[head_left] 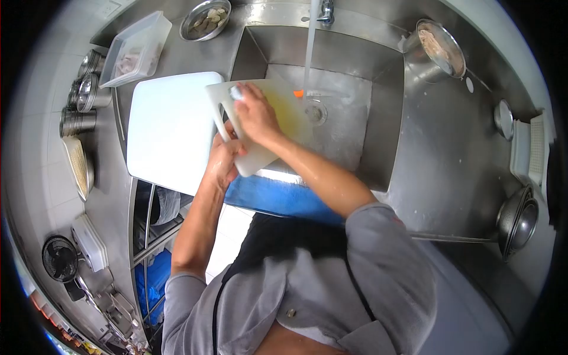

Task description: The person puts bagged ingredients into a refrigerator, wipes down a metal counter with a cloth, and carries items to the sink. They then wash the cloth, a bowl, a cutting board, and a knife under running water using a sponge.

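My left hand (226, 155) grips a white cutting board (260, 157) at its handle end, fingers wrapped around the edge. The board is tilted over the left side of the sink (340, 142), and a yellow patch shows on its far half. My right hand (255, 115) presses on the board's face near the handle slot, closed around a small whitish scrubber (236, 93), mostly hidden by the fingers. Water (309, 53) streams from the tap (325, 13) into the sink just beyond the board. Something small and orange (298, 93) shows beside the stream.
A larger white board (168, 133) lies on the left counter. Behind it are a clear plastic tub (137, 50) and a steel bowl of pale pieces (206, 21). A steel pot (441, 50) stands right of the sink. Stacked bowls (518, 222) sit at far right.
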The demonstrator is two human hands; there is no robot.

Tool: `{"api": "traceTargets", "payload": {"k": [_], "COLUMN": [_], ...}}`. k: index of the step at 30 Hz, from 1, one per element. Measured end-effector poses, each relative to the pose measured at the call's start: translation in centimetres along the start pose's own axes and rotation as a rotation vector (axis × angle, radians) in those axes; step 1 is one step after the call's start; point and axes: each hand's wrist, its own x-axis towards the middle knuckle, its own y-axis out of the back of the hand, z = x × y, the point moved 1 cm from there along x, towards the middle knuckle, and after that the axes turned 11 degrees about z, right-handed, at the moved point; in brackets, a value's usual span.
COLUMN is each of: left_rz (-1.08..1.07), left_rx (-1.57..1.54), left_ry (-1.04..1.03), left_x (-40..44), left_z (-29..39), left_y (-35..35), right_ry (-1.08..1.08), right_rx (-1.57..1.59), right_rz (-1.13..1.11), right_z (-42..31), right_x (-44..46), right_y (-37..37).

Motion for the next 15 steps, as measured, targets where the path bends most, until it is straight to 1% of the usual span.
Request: {"api": "traceTargets", "payload": {"k": [2, 3, 4, 6, 7, 8, 9, 10, 11, 12, 15], "left_rz": [-0.063, -0.101, -0.095, -0.066, -0.053, -0.03, -0.047, -0.066, -0.082, -0.064, -0.095], "left_rx": [-0.03, -0.045, 0.047, 0.03, 0.018, -0.004, -0.017, -0.025, -0.035, -0.067, 0.032], "left_ry": [0.031, 0.032, -0.007, -0.006, 0.001, 0.007, 0.015, 0.024, 0.036, 0.022, 0.003], "left_x": [-1.3, -1.5, -1.9, -1.0, -0.4, -0.2, -0.3, -0.5, -1.1, -2.7, -2.4], "left_z": [0.1, 0.5, 0.7, 0.4, 0.1, 0.4, 0.6, 0.9, 1.0, 1.5, 0.0], "left_y": [0.7, 0.8, 0.6, 0.5, 0.2, 0.1, 0.2, 0.5, 0.7, -0.5, 0.4], "right_ry": [-0.376, -0.55, -0.502, -0.411, -0.185, 0.037, 0.258, 0.099, -0.063, -0.208, -0.49], "right_rx": [-0.02, -0.027, -0.052, -0.109, -0.113, -0.112, -0.107, -0.094, -0.079, -0.06, -0.169], "right_rz": [-0.123, -0.179, -0.156, -0.106, -0.032, 0.039, 0.114, 0.058, -0.003, -0.057, -0.099], "right_z": [5.3, 6.3, 6.4, 6.2, 3.9, 0.0, -2.1, -0.3, 3.0, 5.8, 10.1], "right_x": [3.0, 4.7, 4.6, 4.0, 3.0, 1.4, 0.6, 1.3, 2.4, 4.1, 6.1], "right_y": [1.2, 1.5, 1.1, 0.7, 0.8, 0.9, 0.9, 0.7, 0.3, 0.1, 0.5]}}
